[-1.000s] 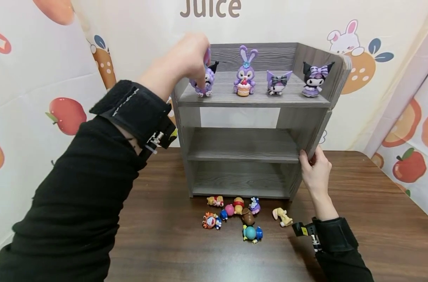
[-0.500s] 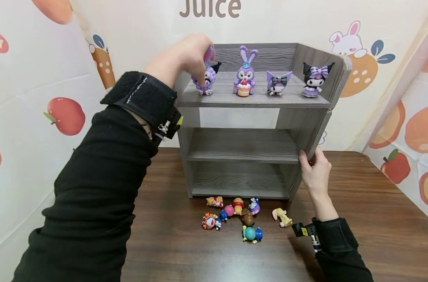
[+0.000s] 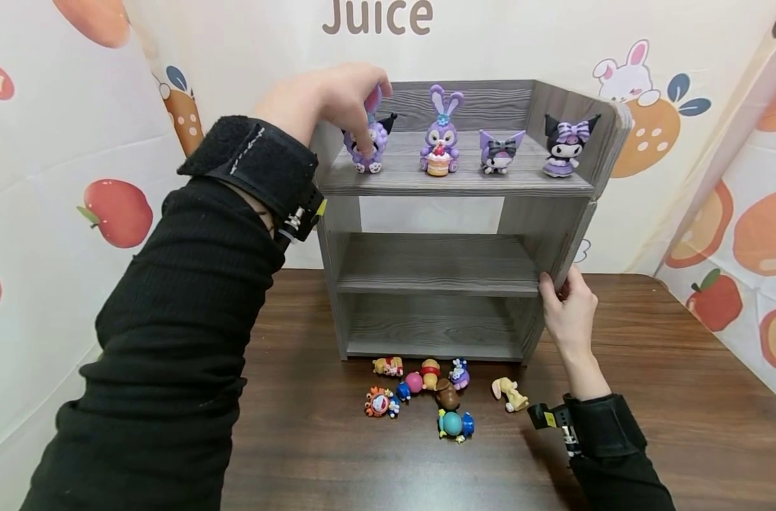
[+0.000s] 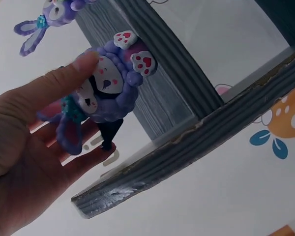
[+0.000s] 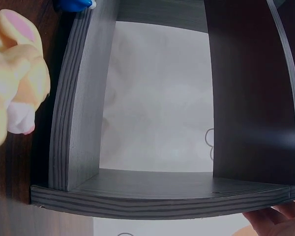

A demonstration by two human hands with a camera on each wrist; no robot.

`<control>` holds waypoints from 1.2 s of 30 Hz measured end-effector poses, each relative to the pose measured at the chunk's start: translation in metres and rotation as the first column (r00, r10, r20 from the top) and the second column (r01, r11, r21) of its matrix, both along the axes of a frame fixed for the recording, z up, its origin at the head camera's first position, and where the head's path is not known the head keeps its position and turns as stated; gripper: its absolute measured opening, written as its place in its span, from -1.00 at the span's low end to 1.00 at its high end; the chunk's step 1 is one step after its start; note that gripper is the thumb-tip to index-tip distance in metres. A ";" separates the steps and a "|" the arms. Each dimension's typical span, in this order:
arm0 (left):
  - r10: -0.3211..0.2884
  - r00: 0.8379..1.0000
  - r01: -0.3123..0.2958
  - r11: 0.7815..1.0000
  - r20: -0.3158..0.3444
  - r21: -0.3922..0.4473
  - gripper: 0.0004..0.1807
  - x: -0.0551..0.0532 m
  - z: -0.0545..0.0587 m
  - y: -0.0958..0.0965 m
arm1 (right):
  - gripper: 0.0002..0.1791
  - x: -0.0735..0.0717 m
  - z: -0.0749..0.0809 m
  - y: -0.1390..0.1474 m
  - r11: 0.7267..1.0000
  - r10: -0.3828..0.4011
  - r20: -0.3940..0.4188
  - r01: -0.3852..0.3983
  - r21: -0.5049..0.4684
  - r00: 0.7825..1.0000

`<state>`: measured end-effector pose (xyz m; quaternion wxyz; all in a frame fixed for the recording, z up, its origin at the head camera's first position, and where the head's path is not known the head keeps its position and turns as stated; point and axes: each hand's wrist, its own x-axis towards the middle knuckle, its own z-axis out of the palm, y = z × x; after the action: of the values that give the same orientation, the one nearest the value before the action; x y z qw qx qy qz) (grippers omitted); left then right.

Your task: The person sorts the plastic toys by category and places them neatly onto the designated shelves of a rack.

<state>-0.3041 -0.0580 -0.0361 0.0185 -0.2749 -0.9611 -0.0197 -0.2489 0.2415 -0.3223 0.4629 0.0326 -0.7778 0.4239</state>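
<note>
At the left end of the top board of a grey wooden shelf (image 3: 435, 262), my left hand (image 3: 343, 96) holds a purple rabbit figurine (image 3: 376, 142). The left wrist view shows the thumb across the front of this figurine (image 4: 108, 93), which has long ears, a black pointed part and paws with red pads. Its feet look to be at the board; contact is not clear. My right hand (image 3: 573, 312) grips the shelf's right side panel, thumb at the front edge. Along the top board stand a purple rabbit with a cake (image 3: 440, 142), a bow-wearing figurine (image 3: 499, 152) and a black-hooded figurine (image 3: 563, 149).
On the brown table (image 3: 285, 440) before the shelf lie several small figurines, among them a turquoise and blue one (image 3: 453, 424) and an orange one (image 3: 378, 402). A cream long-eared figurine (image 3: 510, 394) lies near my right wrist. A printed cloth backdrop (image 3: 234, 42) surrounds the table.
My left hand and the rabbit figurine shifted slightly to the right at first, then hardly moved. The right hand stays on the side panel.
</note>
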 end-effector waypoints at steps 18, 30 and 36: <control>0.119 0.956 -0.023 0.941 -0.269 0.337 -0.40 0.020 -0.009 -0.010 | -0.81 -0.002 0.000 0.002 1.000 -0.009 0.008 0.009 0.008 1.000; 0.357 0.803 0.154 0.650 -0.478 0.744 -0.76 0.059 -0.043 -0.030 | -0.81 -0.005 -0.001 0.002 1.000 -0.009 0.008 0.009 0.011 1.000; 0.313 0.780 0.288 0.590 -0.542 0.754 -0.81 0.087 -0.079 -0.035 | -0.80 -0.004 0.000 0.002 1.000 -0.001 0.014 0.001 0.005 1.000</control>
<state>-0.2170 -0.0926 -0.1152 0.4587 -0.2184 -0.7824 -0.3602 -0.2525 0.2432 -0.3224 0.4578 0.0304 -0.7820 0.4218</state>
